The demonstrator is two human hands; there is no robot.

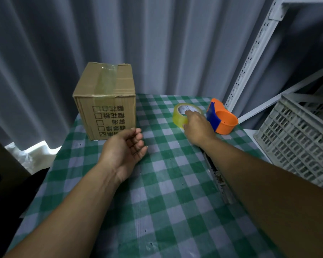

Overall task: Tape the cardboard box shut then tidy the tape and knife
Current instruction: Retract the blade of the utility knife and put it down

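A brown cardboard box [106, 101] stands at the table's far left, flaps closed, with a strip of clear tape running over its top and down its front. A roll of yellowish clear tape [181, 113] lies at the far right. My right hand [198, 127] grips the roll, forefinger inside the core and thumb on the outer rim. Right behind the roll sits an orange and blue tape dispenser [222, 118]. My left hand [127, 148] hovers just in front of the box, palm up, fingers loosely curled, holding nothing. No knife is visible.
The table carries a green and white checked cloth [157, 192]. A grey plastic crate [298, 138] leans at the right beside a white metal shelf upright [250, 58]. Grey curtains [157, 43] hang close behind the table.
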